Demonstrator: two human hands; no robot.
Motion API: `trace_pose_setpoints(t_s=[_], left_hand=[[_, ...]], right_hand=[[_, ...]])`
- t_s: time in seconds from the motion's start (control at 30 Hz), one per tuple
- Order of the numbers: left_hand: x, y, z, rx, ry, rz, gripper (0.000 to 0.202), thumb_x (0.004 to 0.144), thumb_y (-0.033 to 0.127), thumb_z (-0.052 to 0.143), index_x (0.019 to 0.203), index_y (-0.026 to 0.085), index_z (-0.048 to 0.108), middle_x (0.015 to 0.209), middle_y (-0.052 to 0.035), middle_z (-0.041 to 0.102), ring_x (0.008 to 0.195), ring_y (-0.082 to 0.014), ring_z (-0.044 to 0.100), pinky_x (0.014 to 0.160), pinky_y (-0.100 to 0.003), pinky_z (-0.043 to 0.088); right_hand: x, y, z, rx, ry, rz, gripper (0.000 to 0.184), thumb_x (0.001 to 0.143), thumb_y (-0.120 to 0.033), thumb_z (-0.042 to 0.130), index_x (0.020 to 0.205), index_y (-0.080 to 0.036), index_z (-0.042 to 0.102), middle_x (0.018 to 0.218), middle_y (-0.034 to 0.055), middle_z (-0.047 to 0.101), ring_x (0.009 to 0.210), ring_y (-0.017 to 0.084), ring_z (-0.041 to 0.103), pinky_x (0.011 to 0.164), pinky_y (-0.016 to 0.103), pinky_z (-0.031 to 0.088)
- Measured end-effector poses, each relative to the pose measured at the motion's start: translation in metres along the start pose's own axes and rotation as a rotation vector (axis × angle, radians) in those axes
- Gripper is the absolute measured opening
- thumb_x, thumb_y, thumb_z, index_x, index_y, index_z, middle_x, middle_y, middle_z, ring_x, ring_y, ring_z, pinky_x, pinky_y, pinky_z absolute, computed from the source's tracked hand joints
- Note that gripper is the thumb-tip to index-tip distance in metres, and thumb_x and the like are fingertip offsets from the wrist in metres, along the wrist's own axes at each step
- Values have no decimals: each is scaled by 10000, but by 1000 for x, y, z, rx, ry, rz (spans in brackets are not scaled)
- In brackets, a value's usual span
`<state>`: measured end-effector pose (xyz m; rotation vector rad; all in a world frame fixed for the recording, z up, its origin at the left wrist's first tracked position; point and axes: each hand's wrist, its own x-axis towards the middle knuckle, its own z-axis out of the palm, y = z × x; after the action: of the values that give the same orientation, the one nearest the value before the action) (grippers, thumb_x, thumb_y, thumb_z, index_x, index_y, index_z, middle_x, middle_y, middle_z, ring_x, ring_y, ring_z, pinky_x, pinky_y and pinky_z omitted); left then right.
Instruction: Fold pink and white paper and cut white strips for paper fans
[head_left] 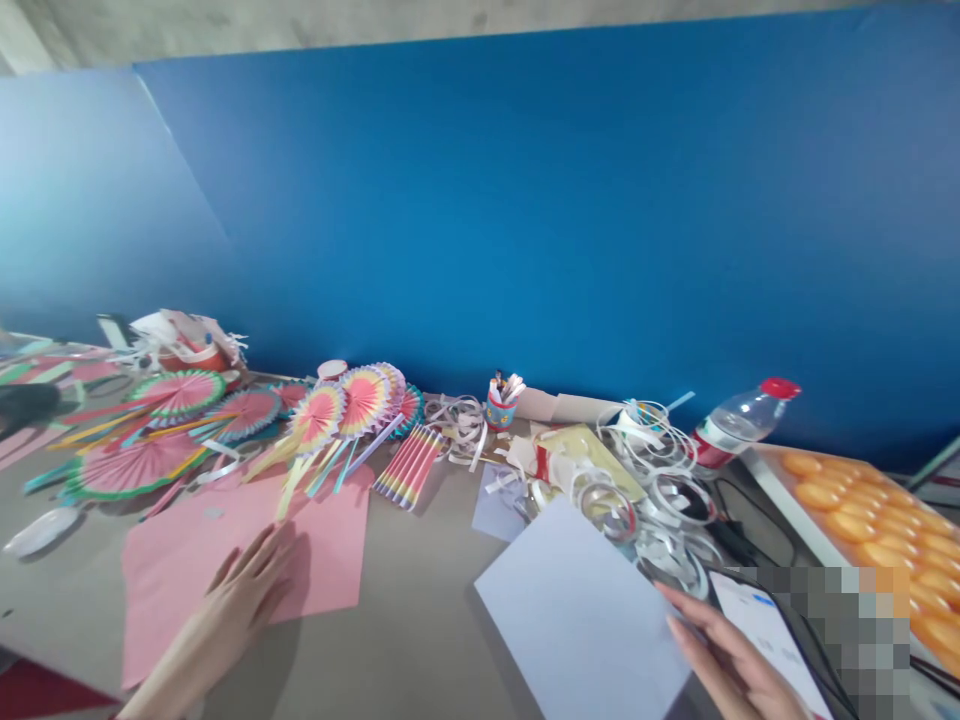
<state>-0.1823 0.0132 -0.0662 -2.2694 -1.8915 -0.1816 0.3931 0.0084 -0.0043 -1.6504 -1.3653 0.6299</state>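
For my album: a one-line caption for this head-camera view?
Left hand flat on pink paper sheet; right hand touching pale lavender paper sheet; colourful pleated paper fans behind.

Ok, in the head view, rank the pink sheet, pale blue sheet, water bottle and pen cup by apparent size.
1. pink sheet and pale blue sheet: too alike to rank
2. water bottle
3. pen cup

In front of me a large blue panel point(562, 220) stands behind the table point(420, 640); a paler blue board point(82, 200) joins it at the left. Above them I see a grey concrete wall point(300, 25). The light is soft and even.
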Motion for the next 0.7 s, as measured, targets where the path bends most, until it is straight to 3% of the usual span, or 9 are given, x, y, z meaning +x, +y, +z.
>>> trace_pose_setpoints(t_s=[0.07, 0.13, 0.23, 0.27, 0.37, 0.47, 0.57, 0.7], left_hand=[[9, 0, -3, -67, 105, -10, 395, 930, 321, 445, 1299, 265, 575, 1421, -81, 527, 1310, -308, 489, 1053, -523, 414], [19, 13, -10, -221, 188, 25, 367, 914, 352, 488, 1258, 272, 591, 1386, -75, 560, 1277, -309, 520, 1054, -501, 429], [39, 58, -30, -423, 184, 88, 472, 947, 356, 477, 1414, 313, 418, 1438, -42, 504, 1307, -246, 494, 1062, -397, 449], [48, 78, -37, -476, 148, 100, 511, 968, 357, 455, 1463, 307, 341, 1455, -52, 482, 1309, -236, 492, 1062, -380, 451], [80, 133, -52, -1013, -151, 159, 585, 967, 379, 497, 1497, 324, 256, 1461, -82, 465, 1251, -233, 542, 1004, -351, 492], [115, 169, -53, -1330, -325, 171, 678, 882, 424, 636, 1464, 258, 331, 1332, -124, 571, 1131, -243, 605, 882, -323, 533], [141, 185, -50, -1420, -496, 134, 495, 866, 456, 645, 1259, 172, 546, 1045, -91, 686, 876, -195, 651, 691, -253, 509], [150, 189, -50, -1491, -536, 129, 388, 866, 490, 632, 1019, 134, 637, 921, -63, 691, 783, -172, 622, 638, -226, 454]], right_hand=[[0, -1, 6, 12, 0, -12, 415, 754, -571, 649, 1001, -251, 743, 1030, 44, 750, 961, 267, 702, 757, 235, 588], [0, -4, 12, 16, -21, -25, 424, 773, -576, 633, 1004, -236, 739, 1011, 56, 752, 940, 253, 706, 756, 228, 582], [3, -15, 23, 19, -110, -53, 418, 816, -540, 613, 1050, -211, 724, 1024, 84, 744, 876, 231, 713, 745, 236, 578], [4, -19, 27, 19, -134, -70, 404, 831, -528, 605, 1055, -213, 722, 1036, 89, 740, 886, 231, 708, 756, 244, 574], [8, -34, 40, 38, -246, -106, 359, 867, -491, 592, 1073, -224, 714, 1066, 87, 728, 955, 240, 684, 828, 280, 551], [12, -44, 51, 86, -342, -107, 336, 901, -464, 566, 1109, -233, 695, 1064, 68, 718, 944, 225, 674, 826, 284, 536], [15, -50, 56, 118, -397, -103, 320, 912, -439, 560, 1127, -234, 680, 1074, 59, 706, 949, 215, 660, 833, 287, 522], [19, -52, 57, 124, -396, -98, 322, 907, -427, 568, 1139, -228, 669, 1090, 66, 691, 988, 220, 640, 838, 293, 513]])
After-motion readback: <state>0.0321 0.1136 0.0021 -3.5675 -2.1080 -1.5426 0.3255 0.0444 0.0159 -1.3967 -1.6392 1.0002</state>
